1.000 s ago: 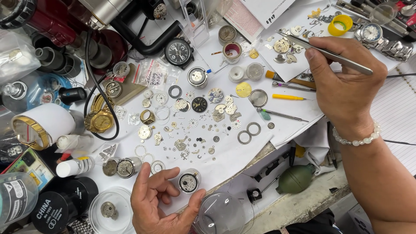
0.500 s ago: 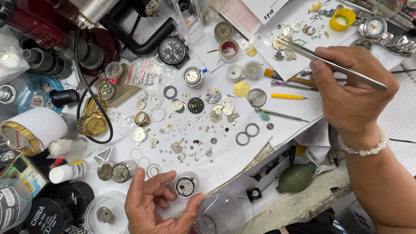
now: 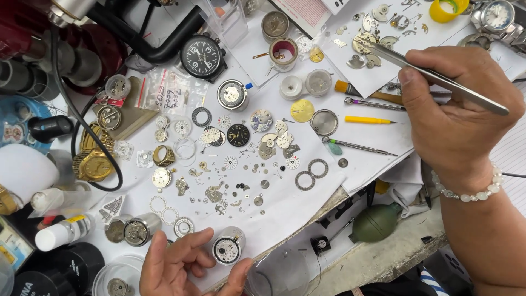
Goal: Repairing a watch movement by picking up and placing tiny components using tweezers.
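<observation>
I see the bench [image 3: 378,257] spread with white paper sheets [image 3: 285,203], and nearly all of that paper is strewn with watch parts. At the upper left a dark red machine [image 3: 82,49] stands beside a black-faced wristwatch [image 3: 204,57]. A green rubber blower [image 3: 376,223] lies at the bench edge, lower right.

My right hand [image 3: 457,118] sits at the upper right, fingers pressed together around a pair of steel tweezers [image 3: 438,79] — the tips point up and left toward a small cluster of plates and wheels [image 3: 367,41] on the far sheet. I cannot tell whether the tips touch anything. A pale bead bracelet [image 3: 471,192] circles that wrist.

My left hand [image 3: 181,266] is at the bottom edge, thumb and fingers loosely pinching a small round watch movement [image 3: 227,249] that rests on the paper near the bench edge. Just left of it lies a second round case [image 3: 139,230]. Between the hands — a black dial [image 3: 238,134], a gold dial [image 3: 302,110], two toothed rings [image 3: 311,173] and scattered tiny screws.
</observation>
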